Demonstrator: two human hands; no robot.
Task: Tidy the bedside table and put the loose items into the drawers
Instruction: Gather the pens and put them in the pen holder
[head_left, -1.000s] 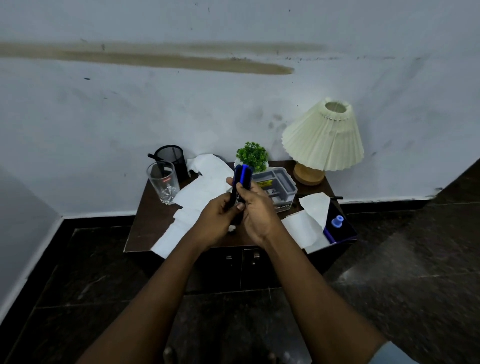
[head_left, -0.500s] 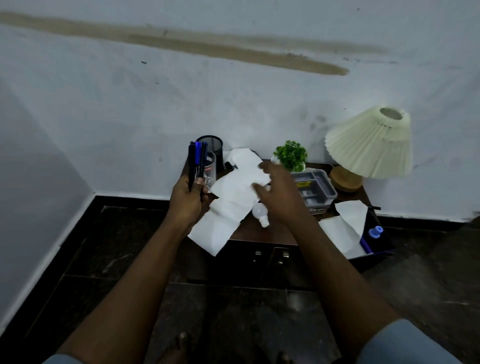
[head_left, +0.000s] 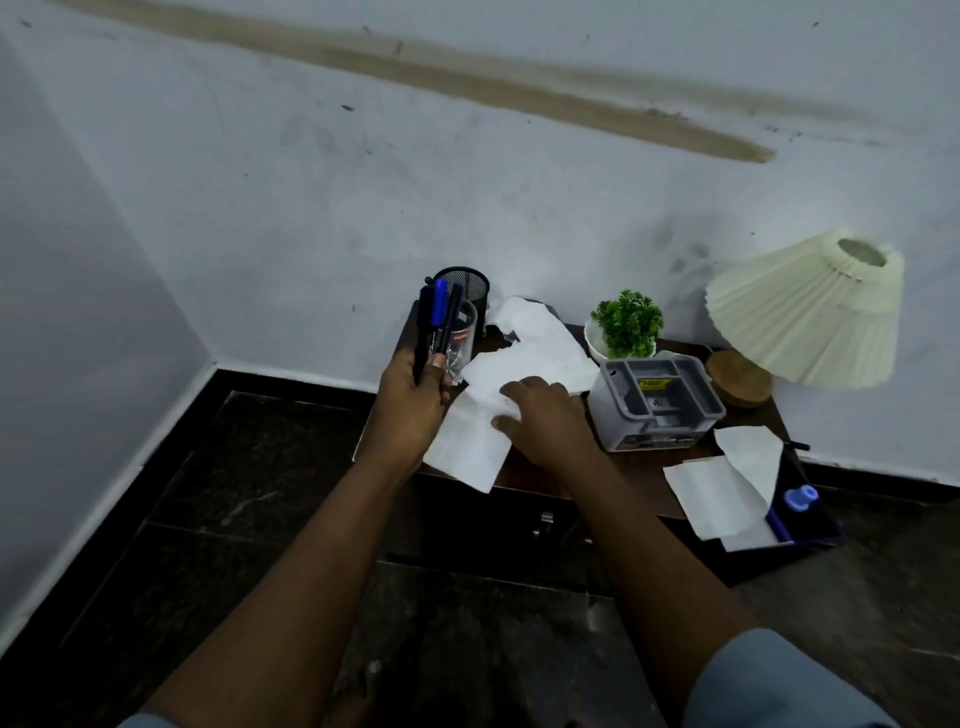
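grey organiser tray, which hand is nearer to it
Right. The right hand rests on the white paper just left of the grey organiser tray; the left hand grips markers farther left, by the glass.

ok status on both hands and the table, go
Left hand grips markers, upright. Right hand rests on white paper. Glass and mesh cup close behind the markers.

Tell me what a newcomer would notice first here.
The left hand holds a bunch of dark and blue markers upright at the left end of the bedside table. White paper sheets sprawl across it under the right hand, and a pleated cream lamp stands at the far right.
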